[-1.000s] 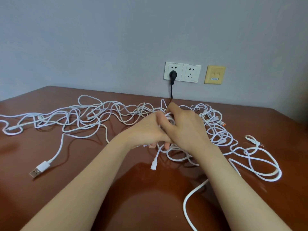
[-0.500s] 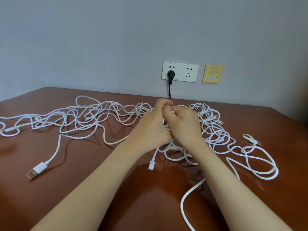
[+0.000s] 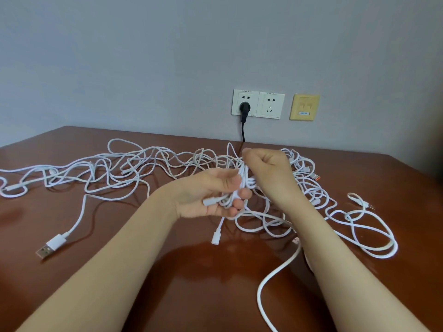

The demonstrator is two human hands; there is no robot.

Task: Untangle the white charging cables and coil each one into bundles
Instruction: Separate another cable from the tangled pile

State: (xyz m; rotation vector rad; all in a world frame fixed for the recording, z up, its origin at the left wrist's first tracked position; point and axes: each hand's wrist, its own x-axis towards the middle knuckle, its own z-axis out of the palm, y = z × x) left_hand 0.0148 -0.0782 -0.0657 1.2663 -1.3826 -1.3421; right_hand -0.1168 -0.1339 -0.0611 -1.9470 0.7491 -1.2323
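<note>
A tangle of white charging cables (image 3: 134, 171) sprawls across the brown table (image 3: 191, 295), from the far left to loops at the right (image 3: 374, 236). My left hand (image 3: 211, 197) is palm up above the table's middle, its fingers curled round a small bunch of white cable strands (image 3: 242, 178), with a white connector (image 3: 209, 202) lying in the palm. My right hand (image 3: 268, 171) is just right of it and slightly higher, pinching the top of the same bunch. One connector (image 3: 215, 238) dangles below the hands. A USB-A plug (image 3: 49, 246) lies at the front left.
Two white wall sockets (image 3: 271, 106) and a yellow plate (image 3: 304, 107) are on the grey wall behind. A black plug (image 3: 244, 109) sits in the left socket, its cord dropping behind the table. A thick white cable (image 3: 275, 274) runs off the near edge.
Both hands were pressed together over the bunch. Now my left hand has turned palm up and dropped lower, and my right hand has lifted the strands up and to the right.
</note>
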